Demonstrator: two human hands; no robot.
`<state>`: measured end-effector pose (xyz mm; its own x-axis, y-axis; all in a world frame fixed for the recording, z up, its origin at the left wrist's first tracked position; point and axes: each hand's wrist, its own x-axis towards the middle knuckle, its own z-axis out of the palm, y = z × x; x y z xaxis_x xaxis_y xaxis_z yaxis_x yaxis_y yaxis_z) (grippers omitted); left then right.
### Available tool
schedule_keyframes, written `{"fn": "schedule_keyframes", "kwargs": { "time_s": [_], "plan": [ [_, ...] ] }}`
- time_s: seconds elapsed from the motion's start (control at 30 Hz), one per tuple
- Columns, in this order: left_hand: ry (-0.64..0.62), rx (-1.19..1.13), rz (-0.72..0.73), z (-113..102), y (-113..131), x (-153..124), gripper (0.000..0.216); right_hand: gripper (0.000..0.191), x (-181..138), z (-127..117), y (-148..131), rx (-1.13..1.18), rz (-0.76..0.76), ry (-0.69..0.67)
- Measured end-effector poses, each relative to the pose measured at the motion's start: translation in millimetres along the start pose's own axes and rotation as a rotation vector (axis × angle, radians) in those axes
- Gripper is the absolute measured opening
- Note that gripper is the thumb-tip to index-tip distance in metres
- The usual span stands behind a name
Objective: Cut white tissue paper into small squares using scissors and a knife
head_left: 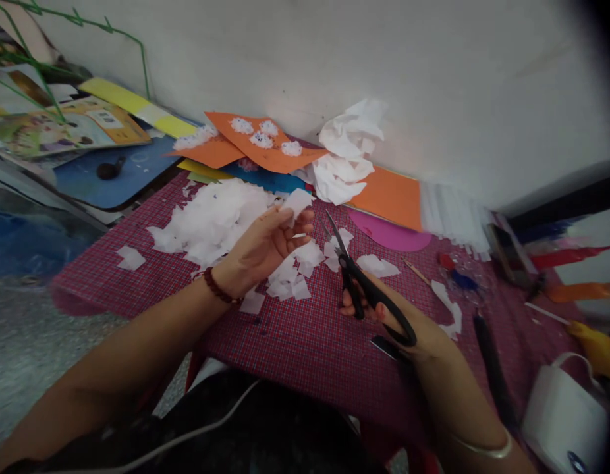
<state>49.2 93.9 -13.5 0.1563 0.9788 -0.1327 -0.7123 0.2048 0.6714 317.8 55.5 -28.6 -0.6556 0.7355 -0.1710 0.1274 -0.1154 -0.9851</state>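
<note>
Between the thumb and fingers of my left hand (268,247) is a small piece of white paper (299,201), held up over the table. My right hand (384,309) has its fingers in the handles of black-handled scissors (352,263). The blades stand slightly apart and point up toward the paper, not touching it. Behind my left hand lies a big heap of cut white paper (221,214). Loose paper scraps (288,280) are scattered below and between the two hands.
Orange sheets (270,155) with white tufts lie at the back, beside crumpled white paper (347,151). A pink sheet (388,230) and stacked white strips (453,214) are to the right. A white box-shaped object (564,415) stands at the near right. Books (72,125) lie at the left.
</note>
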Motion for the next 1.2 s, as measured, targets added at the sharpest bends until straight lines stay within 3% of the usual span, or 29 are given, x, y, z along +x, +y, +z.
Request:
{"fn": "schedule_keyframes", "kwargs": {
  "time_s": [0.13,0.2,0.37,0.47,0.67,0.87,1.2],
  "plan": [
    [-0.153,0.097,-0.151,4,-8,-5,0.019,0.072,-1,0,6,0.068,-0.003,-0.006],
    [-0.185,0.121,-0.154,6,-12,-6,0.019,0.071,-2,2,5,0.073,0.000,-0.007],
    [0.024,0.131,0.075,3,-5,0,0.014,0.071,-4,6,2,0.082,0.006,0.030],
    [0.084,0.169,0.090,-1,-1,3,0.013,0.070,-6,5,7,0.130,0.011,0.010],
    [0.072,0.335,0.061,-2,-3,-1,0.017,0.067,-5,3,-2,0.039,0.031,-0.054],
    [0.021,0.509,0.013,-2,-8,-1,0.019,0.072,3,10,-15,-0.009,0.071,-0.012],
    [0.044,0.555,0.015,-4,-14,2,0.023,0.071,6,19,-11,0.068,0.073,0.086]
  ]
}}
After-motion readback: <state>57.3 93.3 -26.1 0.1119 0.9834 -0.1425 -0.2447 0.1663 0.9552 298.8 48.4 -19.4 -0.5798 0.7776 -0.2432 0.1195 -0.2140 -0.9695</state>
